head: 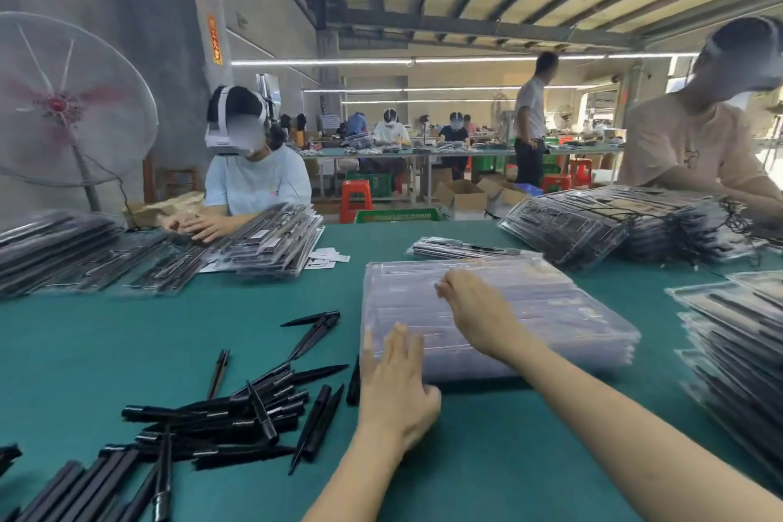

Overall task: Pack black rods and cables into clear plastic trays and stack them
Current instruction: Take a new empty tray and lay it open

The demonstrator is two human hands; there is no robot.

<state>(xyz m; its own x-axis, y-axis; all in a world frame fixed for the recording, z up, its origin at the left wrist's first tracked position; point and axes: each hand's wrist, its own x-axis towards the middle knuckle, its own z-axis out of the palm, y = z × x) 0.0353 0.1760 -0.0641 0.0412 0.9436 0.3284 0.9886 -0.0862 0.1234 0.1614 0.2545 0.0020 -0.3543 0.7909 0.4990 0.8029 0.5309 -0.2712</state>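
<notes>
Where the green table (487, 458) runs off to our left, a loose pile of black rods (220, 415) lies scattered, some pointed, some blunt, near the front edge. Beyond them, filled trays (271, 242) sit stacked in front of a seated person in a pale shirt (258, 182), with a pedestal fan (63, 97) further left. Our left hand (396, 390) lies flat with straight fingers pressed against the near left corner of a stack of empty clear trays (551, 322) at the table's middle; it grips nothing. Our right hand (474, 309) reaches across on top of that same stack, fingers bent down onto the top tray, but blur keeps us from telling whether it pinches the edge. To the right, more packed trays (745, 352) rise in a heap, and behind them cable-filled trays (593, 225) spread before another person (686, 144).
</notes>
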